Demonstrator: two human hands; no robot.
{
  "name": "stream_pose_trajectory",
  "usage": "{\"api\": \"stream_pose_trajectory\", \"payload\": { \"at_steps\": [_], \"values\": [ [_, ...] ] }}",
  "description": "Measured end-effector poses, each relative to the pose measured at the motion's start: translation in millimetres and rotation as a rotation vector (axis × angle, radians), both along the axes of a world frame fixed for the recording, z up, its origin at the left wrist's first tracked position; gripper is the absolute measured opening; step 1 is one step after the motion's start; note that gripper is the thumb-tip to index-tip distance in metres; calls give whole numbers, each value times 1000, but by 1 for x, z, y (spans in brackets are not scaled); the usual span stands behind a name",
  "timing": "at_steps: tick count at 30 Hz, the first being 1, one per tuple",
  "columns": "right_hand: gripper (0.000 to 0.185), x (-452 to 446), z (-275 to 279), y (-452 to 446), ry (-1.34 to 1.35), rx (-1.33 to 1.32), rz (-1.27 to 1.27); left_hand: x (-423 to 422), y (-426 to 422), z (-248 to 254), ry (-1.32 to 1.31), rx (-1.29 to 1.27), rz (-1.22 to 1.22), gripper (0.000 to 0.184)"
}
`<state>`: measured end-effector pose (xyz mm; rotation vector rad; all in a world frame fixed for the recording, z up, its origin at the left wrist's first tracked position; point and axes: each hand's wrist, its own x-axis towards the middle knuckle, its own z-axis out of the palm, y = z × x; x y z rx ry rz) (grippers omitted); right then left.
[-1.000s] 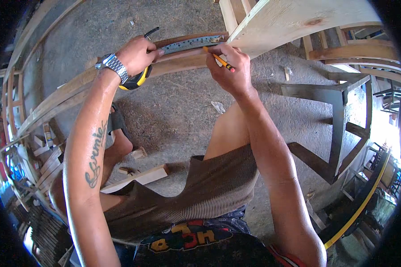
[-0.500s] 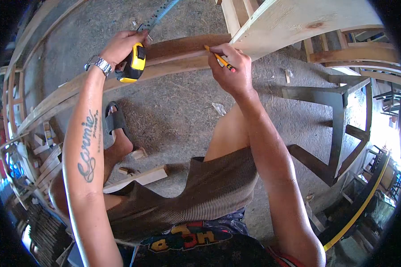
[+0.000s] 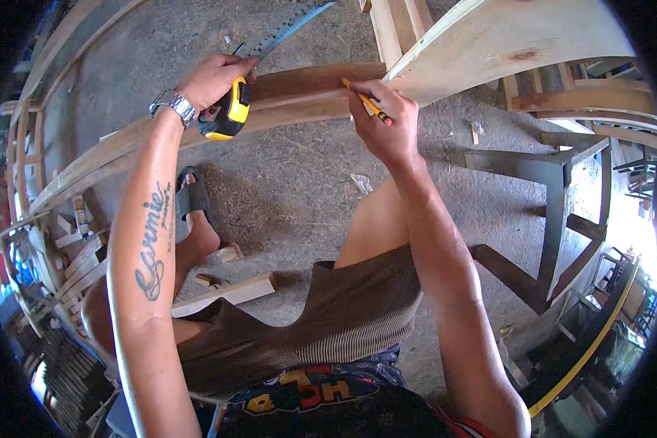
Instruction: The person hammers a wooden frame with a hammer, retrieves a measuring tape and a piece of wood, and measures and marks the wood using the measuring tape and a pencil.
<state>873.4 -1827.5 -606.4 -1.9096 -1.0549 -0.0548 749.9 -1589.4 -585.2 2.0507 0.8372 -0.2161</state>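
Observation:
My left hand [image 3: 213, 82] is closed around a yellow and black tape measure [image 3: 236, 111]. A perforated metal ruler or square blade [image 3: 288, 33] sticks out beyond its fingertips, pinched by the same hand. Between the fingers of my right hand [image 3: 388, 124] is an orange pencil [image 3: 377, 111], its tip at the face of a brown wooden board [image 3: 303, 80]. That board lies along a long wooden rail, its right end by a pale plywood panel [image 3: 511, 51]. Both hands are above the rail, the left one over its middle.
A dark angular frame [image 3: 555, 226] stands on the concrete floor at right. Curved wooden frame pieces [image 3: 591, 98] lie beyond it. A pale offcut [image 3: 233, 293] rests near my legs, with more scrap wood [image 3: 80, 274] at left. A clear plastic scrap [image 3: 361, 184] is on the floor.
My left hand has shifted right with the tape measure, and the metal blade has swung to the right. The pencil hand has moved slightly right and down; its tip stays by the board.

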Motion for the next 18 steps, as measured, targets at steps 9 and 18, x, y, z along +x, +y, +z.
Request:
{"api": "stream_pose_trajectory", "payload": {
  "at_steps": [9,18],
  "values": [
    [9,-1,0,-15,248,93,-32,8,-5,-5,-34,39,-21,38],
    [15,-9,-2,-1,202,0,-50,14,-11,6,53,63,-20,37]
  ]
}}
